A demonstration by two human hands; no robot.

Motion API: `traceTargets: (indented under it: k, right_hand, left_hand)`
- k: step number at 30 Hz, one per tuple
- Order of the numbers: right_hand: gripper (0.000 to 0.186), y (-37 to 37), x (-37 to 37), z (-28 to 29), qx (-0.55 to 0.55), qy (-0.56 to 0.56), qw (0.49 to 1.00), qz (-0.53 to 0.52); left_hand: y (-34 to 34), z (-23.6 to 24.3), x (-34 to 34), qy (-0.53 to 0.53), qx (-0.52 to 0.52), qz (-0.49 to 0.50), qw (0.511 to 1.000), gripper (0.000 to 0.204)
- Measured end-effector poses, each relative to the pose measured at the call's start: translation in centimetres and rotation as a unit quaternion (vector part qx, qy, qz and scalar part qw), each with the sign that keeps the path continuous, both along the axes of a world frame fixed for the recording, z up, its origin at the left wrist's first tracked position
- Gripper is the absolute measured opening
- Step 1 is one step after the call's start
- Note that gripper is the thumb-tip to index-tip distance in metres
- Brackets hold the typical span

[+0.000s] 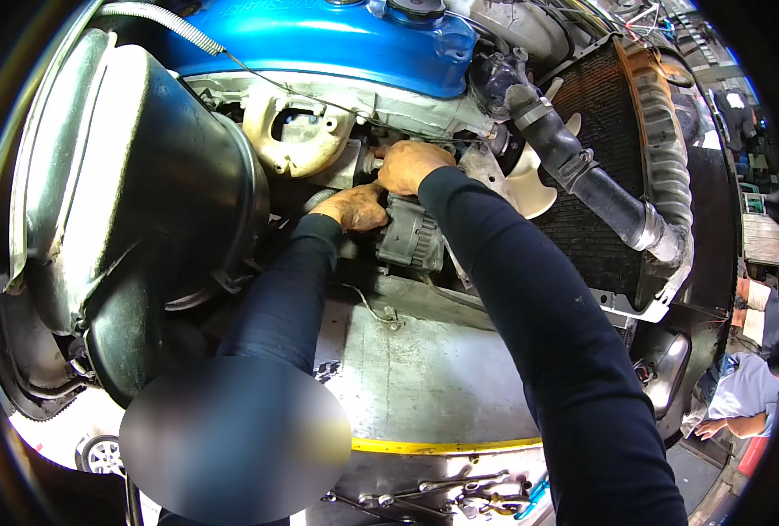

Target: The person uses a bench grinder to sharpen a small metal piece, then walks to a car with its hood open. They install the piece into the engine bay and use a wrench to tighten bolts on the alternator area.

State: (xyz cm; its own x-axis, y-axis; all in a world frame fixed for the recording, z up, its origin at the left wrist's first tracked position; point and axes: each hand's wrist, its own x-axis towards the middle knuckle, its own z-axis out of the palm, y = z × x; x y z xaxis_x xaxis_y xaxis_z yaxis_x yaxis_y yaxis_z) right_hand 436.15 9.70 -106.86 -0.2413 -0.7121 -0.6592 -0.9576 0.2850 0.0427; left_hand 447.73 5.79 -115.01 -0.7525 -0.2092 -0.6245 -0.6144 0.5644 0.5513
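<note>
Both my hands are deep in an engine bay, close together just above a grey alternator (411, 238). My right hand (414, 167) is closed, knuckles up, beside the engine block under the blue valve cover (319, 53). Lower and to its left, my left hand (356, 209) is closed too, its fingers nearly touching the right hand at the alternator's upper edge. Whatever the fingers grip is hidden behind the hands. A cream-coloured manifold casting (297, 145) sits to the left of them, and a pale fan blade (530, 188) to the right.
A large black cylindrical housing (170, 175) fills the left side. At right stand the radiator (595, 175) and a clamped black hose (573, 162). Wrenches and other hand tools (446, 495) lie beyond the yellow-edged metal panel (424, 377). Another person (744, 394) is at far right.
</note>
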Motion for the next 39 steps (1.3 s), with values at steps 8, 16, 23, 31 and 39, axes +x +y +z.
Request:
traceTargets:
  k: [8,16,23,31,39]
  right_hand:
    - [0.032,0.1,0.5,1.6,-0.054,0.069,0.99,-0.112]
    - [0.038,0.9,0.9,2.1,-0.048,0.041,0.994,-0.094]
    - [0.043,1.9,1.2,1.2,0.019,0.037,0.996,0.076]
    - [0.034,-0.3,-0.5,-1.0,0.152,-0.144,0.963,0.17]
    - [0.037,0.4,0.2,0.7,0.011,-0.022,0.999,-0.028]
  left_hand:
    - [-0.4,0.2,-0.2,0.036,-0.012,-0.043,0.998,0.06]
    - [-0.5,0.2,-0.4,0.032,-0.052,-0.13,0.99,0.041]
    - [-1.0,-4.0,-0.6,0.16,-0.104,-0.221,0.957,0.041]
    - [-0.5,-0.2,0.6,0.149,-0.035,-0.11,0.982,0.037]
    - [-0.6,-3.8,-0.6,0.093,-0.04,-0.077,0.992,0.04]
